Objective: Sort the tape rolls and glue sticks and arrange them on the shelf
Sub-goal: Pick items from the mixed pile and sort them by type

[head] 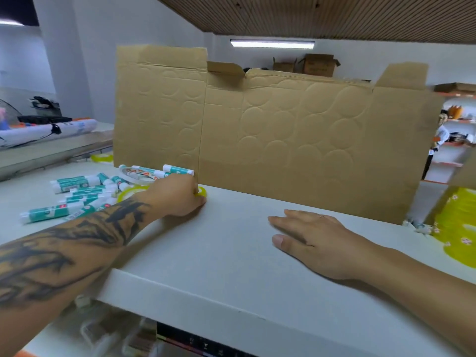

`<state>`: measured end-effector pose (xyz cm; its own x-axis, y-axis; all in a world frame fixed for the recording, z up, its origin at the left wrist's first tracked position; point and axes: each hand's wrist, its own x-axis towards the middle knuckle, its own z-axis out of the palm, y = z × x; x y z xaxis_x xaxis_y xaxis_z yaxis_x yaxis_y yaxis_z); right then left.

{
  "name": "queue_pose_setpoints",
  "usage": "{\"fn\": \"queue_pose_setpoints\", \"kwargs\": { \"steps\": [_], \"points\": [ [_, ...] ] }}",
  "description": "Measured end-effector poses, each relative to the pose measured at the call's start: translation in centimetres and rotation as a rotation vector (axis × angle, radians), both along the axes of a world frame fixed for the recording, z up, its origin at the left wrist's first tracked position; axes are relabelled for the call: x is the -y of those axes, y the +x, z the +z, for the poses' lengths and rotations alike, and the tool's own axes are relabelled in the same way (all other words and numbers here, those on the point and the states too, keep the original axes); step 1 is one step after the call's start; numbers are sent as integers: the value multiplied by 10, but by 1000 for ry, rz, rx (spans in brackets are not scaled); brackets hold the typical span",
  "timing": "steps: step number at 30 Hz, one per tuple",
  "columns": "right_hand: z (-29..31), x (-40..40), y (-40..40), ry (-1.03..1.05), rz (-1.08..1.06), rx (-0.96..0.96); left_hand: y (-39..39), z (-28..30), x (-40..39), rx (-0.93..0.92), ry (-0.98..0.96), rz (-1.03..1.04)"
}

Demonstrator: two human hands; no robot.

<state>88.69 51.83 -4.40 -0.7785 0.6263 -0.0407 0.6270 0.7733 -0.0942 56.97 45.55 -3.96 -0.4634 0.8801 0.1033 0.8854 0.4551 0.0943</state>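
Nearest you is the white shelf [206, 253], its front edge running across the bottom of the view, with both your forearms laid over it. Your right hand [314, 243] lies flat on the bare board, fingers straight and spread, holding nothing. Your left hand [177, 195] reaches to the shelf's back left, fingers curled over a yellow-green tape roll [202, 191] that peeks out past your knuckles; how firmly you grip it is hidden.

Behind the shelf a flattened cardboard sheet [283, 140] stands upright like a back wall, pressed with round marks. To its left the glue sticks [74, 182] lie scattered in a loose heap, teal and white, on the shelf surface, with a white tape roll [136, 175] among them and another yellowish roll [101, 157] further back.

Beyond, the room has pale walls, a slatted brown ceiling and a strip light [271, 43]. Open cardboard boxes [316, 64] sit high behind the sheet; their contents are out of sight.
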Motion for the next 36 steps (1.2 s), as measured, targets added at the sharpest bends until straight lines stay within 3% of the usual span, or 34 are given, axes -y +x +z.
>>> {"fn": "queue_pose_setpoints", "kwargs": {
  "steps": [6,18,36],
  "points": [
    [6,5,17,25,7,-3,33,10,10,102,92,-232],
    [23,5,103,89,49,-400,173,29,19,571,276,-672],
    [9,-25,285,-31,-64,-824,367,30,-42,650,308,-938]
  ]
}}
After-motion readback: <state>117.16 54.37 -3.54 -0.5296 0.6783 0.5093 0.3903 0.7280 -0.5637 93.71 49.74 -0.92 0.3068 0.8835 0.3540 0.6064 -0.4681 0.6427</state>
